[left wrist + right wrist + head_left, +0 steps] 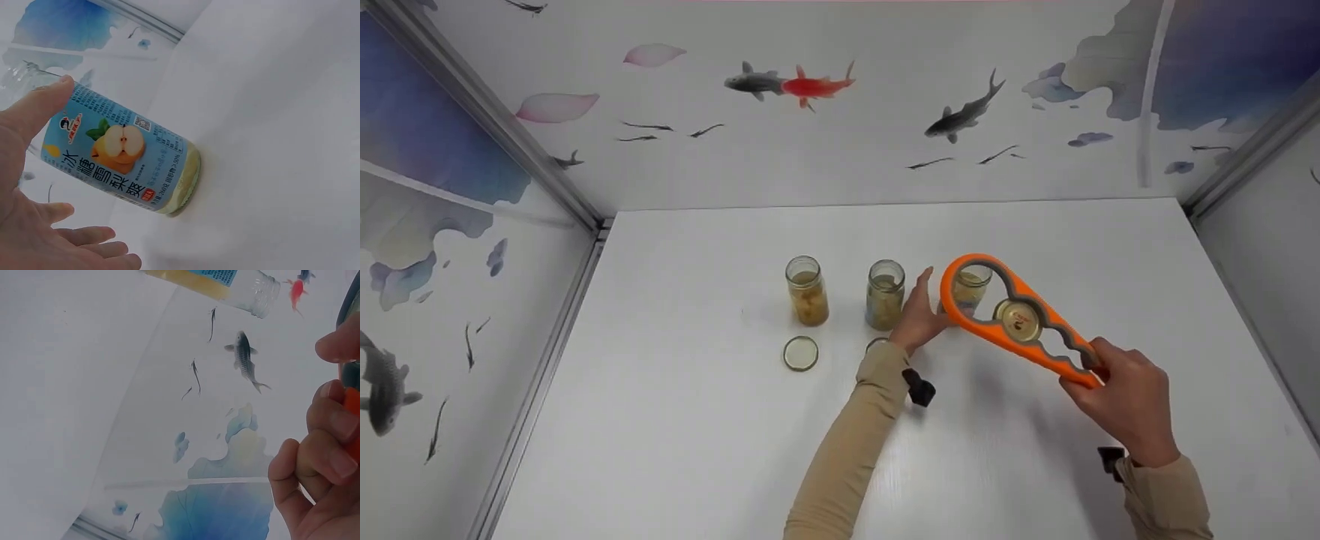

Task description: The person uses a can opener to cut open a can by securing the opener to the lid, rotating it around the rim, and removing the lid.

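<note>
My right hand [1132, 397] grips the handle end of an orange jar opener [949, 292] with grey inner edges. A gold jar lid [1018, 320] shows within the opener's frame. Seen through its large ring is an open glass jar [971, 281] of pale contents. The left hand [919, 319] is beside that jar, fingers spread. In the left wrist view, its thumb overlaps the upper part of the jar [121, 152], which has a blue label with pears, while the other fingers stay apart from the glass. Only an orange edge of the opener [352, 399] shows in the right wrist view.
Two more lidless jars stand to the left, one with amber contents [808, 300] and one in the middle [885, 300]. A lid [800, 353] lies before the left jar; another lid [876, 343] is partly hidden by my left wrist. Painted walls enclose the white table [682, 420].
</note>
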Motion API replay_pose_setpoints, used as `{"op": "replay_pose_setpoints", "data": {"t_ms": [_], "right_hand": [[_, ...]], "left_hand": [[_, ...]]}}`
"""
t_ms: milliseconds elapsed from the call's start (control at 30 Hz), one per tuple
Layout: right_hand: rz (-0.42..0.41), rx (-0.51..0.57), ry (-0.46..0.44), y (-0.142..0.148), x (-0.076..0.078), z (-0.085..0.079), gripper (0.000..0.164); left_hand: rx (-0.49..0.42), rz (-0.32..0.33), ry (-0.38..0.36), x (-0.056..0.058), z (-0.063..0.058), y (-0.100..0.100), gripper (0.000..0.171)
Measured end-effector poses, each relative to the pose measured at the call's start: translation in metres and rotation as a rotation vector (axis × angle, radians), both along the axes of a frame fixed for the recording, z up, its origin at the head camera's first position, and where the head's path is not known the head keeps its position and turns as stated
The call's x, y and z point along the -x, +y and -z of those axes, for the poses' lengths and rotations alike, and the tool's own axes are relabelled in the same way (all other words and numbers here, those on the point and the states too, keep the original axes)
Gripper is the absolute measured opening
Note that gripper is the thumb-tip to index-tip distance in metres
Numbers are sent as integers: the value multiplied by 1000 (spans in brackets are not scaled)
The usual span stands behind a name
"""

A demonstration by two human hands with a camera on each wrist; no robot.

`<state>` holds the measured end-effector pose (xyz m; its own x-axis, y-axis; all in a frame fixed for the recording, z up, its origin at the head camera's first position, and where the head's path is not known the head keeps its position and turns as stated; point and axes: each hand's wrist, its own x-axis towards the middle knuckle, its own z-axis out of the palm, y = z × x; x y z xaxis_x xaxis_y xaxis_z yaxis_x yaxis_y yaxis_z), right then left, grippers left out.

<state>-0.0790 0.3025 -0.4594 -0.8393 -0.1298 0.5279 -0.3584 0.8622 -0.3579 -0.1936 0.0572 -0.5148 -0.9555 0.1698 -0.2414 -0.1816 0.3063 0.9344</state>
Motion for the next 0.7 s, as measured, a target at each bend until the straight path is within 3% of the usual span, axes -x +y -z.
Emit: {"op": "replay_pose_setpoints", "data": {"t_ms": [267, 367, 533, 633, 700], "right_hand": [[8, -4, -36, -3, -4, 4, 24], [7, -7, -38, -5, -5, 6, 24], [-1, -10, -44, -8, -5, 10, 22], [-13, -8, -62, -13, -7, 12, 24], [-21, -5, -76, -16, -8, 14, 26]], "left_hand": [[4, 65, 184, -24, -4, -7, 84], [-49, 35, 140, -34, -6, -10, 69], [-184, -9, -4, -49, -10, -14, 45], [-349, -3, -32, -55, -13, -15, 39], [-499, 34, -17, -59, -13, -15, 35]]}}
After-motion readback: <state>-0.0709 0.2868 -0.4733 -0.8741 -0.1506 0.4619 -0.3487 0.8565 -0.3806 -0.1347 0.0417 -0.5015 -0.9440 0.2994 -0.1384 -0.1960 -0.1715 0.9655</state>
